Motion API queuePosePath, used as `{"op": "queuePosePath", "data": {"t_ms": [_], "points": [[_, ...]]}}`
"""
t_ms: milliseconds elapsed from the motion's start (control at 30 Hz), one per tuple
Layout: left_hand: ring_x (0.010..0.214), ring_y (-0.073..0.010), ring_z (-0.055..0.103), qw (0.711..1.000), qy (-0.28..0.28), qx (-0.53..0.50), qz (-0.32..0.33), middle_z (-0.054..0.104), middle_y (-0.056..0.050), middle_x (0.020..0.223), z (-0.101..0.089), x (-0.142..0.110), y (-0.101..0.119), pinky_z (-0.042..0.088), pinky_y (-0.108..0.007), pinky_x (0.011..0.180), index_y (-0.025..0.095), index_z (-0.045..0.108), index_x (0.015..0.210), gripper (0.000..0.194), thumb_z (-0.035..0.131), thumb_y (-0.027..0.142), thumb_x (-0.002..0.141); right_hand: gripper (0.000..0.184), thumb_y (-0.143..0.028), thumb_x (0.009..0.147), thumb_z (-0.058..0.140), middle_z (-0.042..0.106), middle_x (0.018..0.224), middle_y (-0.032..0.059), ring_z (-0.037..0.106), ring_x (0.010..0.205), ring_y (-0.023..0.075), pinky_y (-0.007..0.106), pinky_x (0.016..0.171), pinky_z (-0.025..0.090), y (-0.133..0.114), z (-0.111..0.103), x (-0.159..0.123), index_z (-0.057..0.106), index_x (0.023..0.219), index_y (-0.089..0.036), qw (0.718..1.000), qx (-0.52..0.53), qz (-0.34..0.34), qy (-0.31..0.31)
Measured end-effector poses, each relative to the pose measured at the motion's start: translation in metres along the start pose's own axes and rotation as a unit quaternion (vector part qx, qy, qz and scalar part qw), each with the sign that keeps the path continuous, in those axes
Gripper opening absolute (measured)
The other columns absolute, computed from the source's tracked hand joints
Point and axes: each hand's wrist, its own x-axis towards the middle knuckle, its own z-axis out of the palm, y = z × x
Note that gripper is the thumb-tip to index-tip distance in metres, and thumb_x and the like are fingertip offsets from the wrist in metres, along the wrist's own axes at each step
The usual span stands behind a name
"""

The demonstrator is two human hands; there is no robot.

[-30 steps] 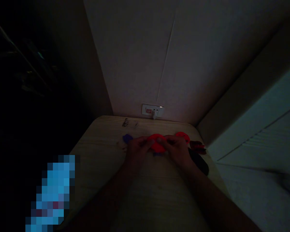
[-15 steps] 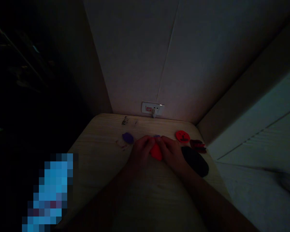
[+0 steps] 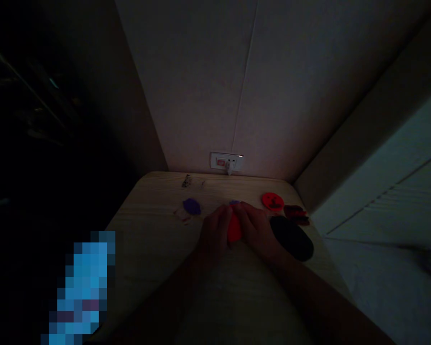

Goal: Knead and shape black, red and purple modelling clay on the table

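Note:
A red lump of what looks like modelling clay [image 3: 234, 229] is held between my two hands at the middle of the wooden tabletop. My left hand [image 3: 215, 229] presses on its left side with curled fingers. From the right, my right hand [image 3: 255, 225] closes on it, thumb and fingers near its top. A small purple bit [image 3: 234, 203] shows just beyond the fingertips. Left of my left hand lies a flat purple piece [image 3: 192, 206]. Beside my right wrist is a dark oval slab [image 3: 292, 238]. The dim light hides finger detail.
A red disc with dark face-like marks [image 3: 272, 201] and dark red strips [image 3: 296, 214] lie at the right of the tabletop [image 3: 147, 230]. Dark smudges [image 3: 187, 181] mark its far side. A wall socket [image 3: 226, 162] with a plug sits behind; a white panel stands right.
Both hands stay on the red clay, and the left fingers have straightened slightly along its side. The whole view has shifted a little.

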Motion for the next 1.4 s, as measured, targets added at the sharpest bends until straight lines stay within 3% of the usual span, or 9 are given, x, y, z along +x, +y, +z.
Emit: {"op": "queuePosePath", "data": {"t_ms": [200,467,600,733,800,933,1000,1233,1400], "points": [[0.06,-0.0148,0.049,0.992,0.051,0.101,0.052,0.055,0.001,0.064,0.001,0.0,0.002,0.034,-0.028,0.06,0.02,0.054,0.072,0.037,0.044,0.043,0.1,0.048,-0.054,0.101,0.041,0.05,0.062,-0.0017,0.045,0.059,0.0144,0.027,0.055,0.036,-0.003,0.003,-0.003,0.054,0.069,-0.02,0.995,0.075,0.067,-0.009],[0.061,-0.0156,0.048,0.996,0.078,0.031,0.02,0.056,0.0,0.066,0.001,0.0,0.001,0.035,-0.028,0.059,0.02,0.057,0.072,0.043,0.045,0.052,0.098,0.054,-0.058,0.1,0.04,0.052,0.057,-0.0003,0.046,0.055,0.0151,0.028,0.052,0.036,-0.002,0.005,-0.003,0.053,0.064,-0.021,0.997,0.053,0.056,0.012],[0.06,-0.0155,0.05,0.996,0.051,0.071,0.029,0.057,0.0,0.064,0.0,0.001,0.0,0.035,-0.028,0.058,0.02,0.058,0.072,0.041,0.045,0.048,0.099,0.054,-0.06,0.1,0.04,0.056,0.061,0.0004,0.051,0.059,0.016,0.027,0.054,0.04,0.0,0.005,-0.003,0.057,0.068,-0.02,0.993,0.094,0.07,-0.029],[0.061,-0.0153,0.054,0.993,0.055,0.096,0.051,0.059,-0.001,0.064,-0.001,0.001,0.002,0.037,-0.028,0.058,0.019,0.059,0.071,0.039,0.047,0.044,0.098,0.05,-0.059,0.096,0.049,0.055,0.061,-0.0007,0.049,0.058,0.0144,0.026,0.054,0.04,0.002,0.007,-0.001,0.058,0.067,-0.019,0.992,0.114,0.056,-0.017],[0.056,-0.0142,0.054,0.998,0.05,0.043,0.026,0.058,0.0,0.064,0.0,0.0,0.002,0.039,-0.027,0.054,0.019,0.058,0.074,0.04,0.047,0.049,0.098,0.049,-0.057,0.097,0.048,0.056,0.061,-0.0004,0.05,0.058,0.0148,0.026,0.054,0.041,0.002,0.007,-0.001,0.059,0.068,-0.019,0.992,0.11,0.054,-0.014],[0.035,-0.012,0.047,0.992,-0.048,-0.098,-0.065,0.052,0.006,0.054,0.003,0.001,0.001,0.039,-0.025,0.037,0.02,0.056,0.088,0.04,0.056,0.06,0.089,0.048,-0.06,0.098,0.044,0.062,0.062,0.0016,0.057,0.059,0.0179,0.027,0.052,0.045,0.001,0.005,0.0,0.064,0.077,-0.021,0.986,0.134,0.092,0.033],[0.035,-0.0118,0.049,0.988,-0.079,-0.114,-0.071,0.054,0.007,0.054,0.004,0.001,0.0,0.043,-0.025,0.037,0.019,0.056,0.091,0.039,0.064,0.057,0.085,0.049,-0.063,0.096,0.047,0.062,0.062,0.0023,0.058,0.059,0.0189,0.028,0.051,0.046,0.002,0.001,0.002,0.065,0.078,-0.021,0.983,0.139,0.1,0.068],[0.036,-0.0082,0.045,0.989,-0.083,-0.1,-0.066,0.054,0.007,0.053,0.004,0.003,-0.001,0.037,-0.021,0.037,0.018,0.058,0.085,0.032,0.07,0.047,0.082,0.041,-0.056,0.087,0.066,0.059,0.061,-0.0001,0.053,0.055,0.0147,0.026,0.05,0.041,0.008,-0.011,0.008,0.064,0.07,-0.019,0.99,0.116,0.072,0.04],[0.046,-0.01,0.048,0.993,-0.048,-0.091,-0.05,0.054,0.005,0.054,0.002,0.008,-0.005,0.038,-0.023,0.046,0.017,0.059,0.077,0.035,0.069,0.051,0.082,0.037,-0.052,0.087,0.067,0.064,0.064,0.0013,0.056,0.059,0.0157,0.026,0.054,0.044,0.008,-0.013,0.007,0.07,0.073,-0.018,0.989,0.076,0.058,0.109]]}}
